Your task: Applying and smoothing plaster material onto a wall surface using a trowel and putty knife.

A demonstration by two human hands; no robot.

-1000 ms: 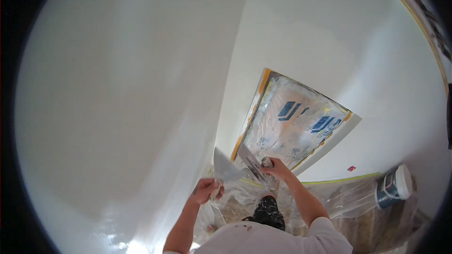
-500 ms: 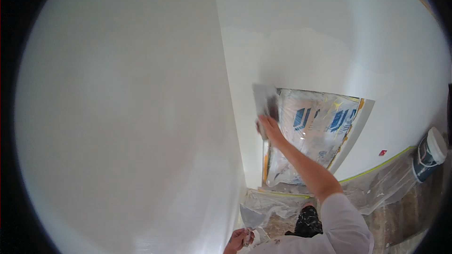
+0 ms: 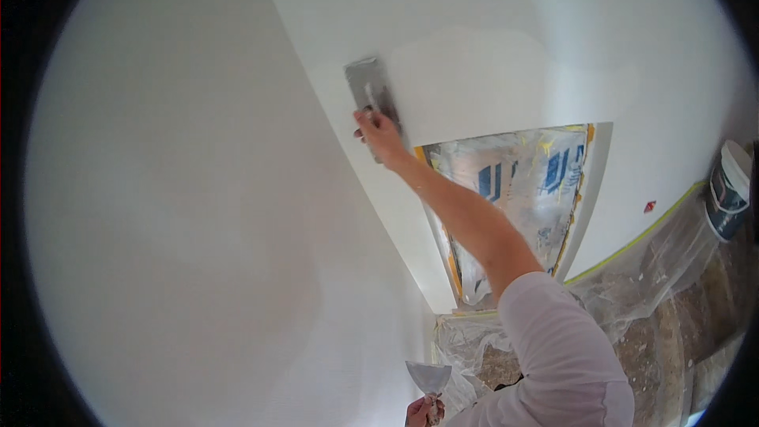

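My right hand (image 3: 378, 134) is closed round the handle of a plastering trowel (image 3: 366, 79), its long grey blade on or close against the white wall (image 3: 466, 47), beside the inner corner and above the covered opening. That arm stretches up from the lower right in a white sleeve. Low in the view, my left hand (image 3: 425, 409) grips a filling knife (image 3: 429, 376) with a wide, flared metal blade pointing up. Its fingers are wrapped round the handle. Plastic sheeting (image 3: 506, 166) with blue print covers the opening, edged with orange and yellow tape.
The left wall (image 3: 182, 190) meets the other along a corner line. A dark bucket with a white lid (image 3: 729, 194) stands at the right. Clear plastic film (image 3: 624, 277) lies along the floor, taped in yellow-green at the wall foot. A small red fitting (image 3: 650, 206) sits low on the wall.
My right hand and the trowel have moved up and left, from beside the covered opening to above its upper left corner. The filling knife in my left hand now shows more clearly. The view has shifted.
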